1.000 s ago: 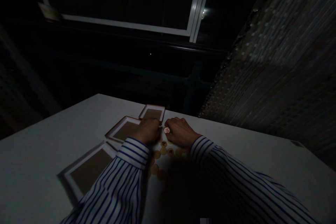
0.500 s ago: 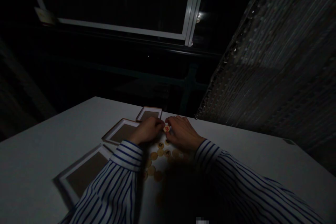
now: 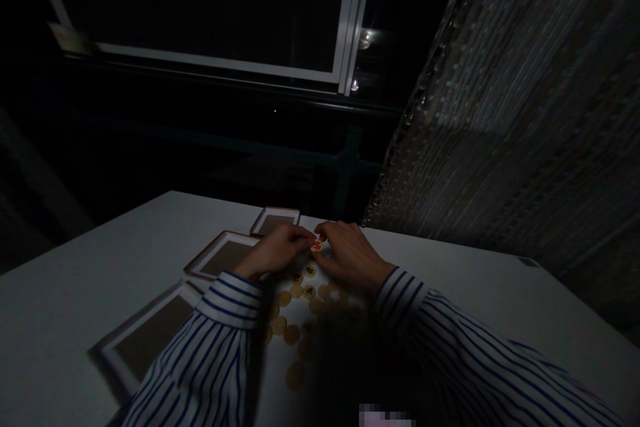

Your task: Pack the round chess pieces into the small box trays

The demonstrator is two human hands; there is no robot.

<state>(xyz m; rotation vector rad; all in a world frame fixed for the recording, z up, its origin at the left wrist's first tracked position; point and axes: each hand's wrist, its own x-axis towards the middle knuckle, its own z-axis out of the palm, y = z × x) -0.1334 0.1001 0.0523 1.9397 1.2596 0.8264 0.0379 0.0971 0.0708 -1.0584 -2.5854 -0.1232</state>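
One table bears three trays, at least three black-marked discs and at least ten plain discs, too dim to count exactly. The red disc sits between the right hand's nearly closed fingertips, index at one o'clock, thumb at six. The left hand's bunched fingertips meet it at ten o'clock; whether they grip, I cannot tell.

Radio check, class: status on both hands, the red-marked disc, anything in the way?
Right hand: holding red-marked disc. Left hand: fingertips at its edge. Loose discs on table, some dimmed by shadow. Nothing seen blocking the hands.
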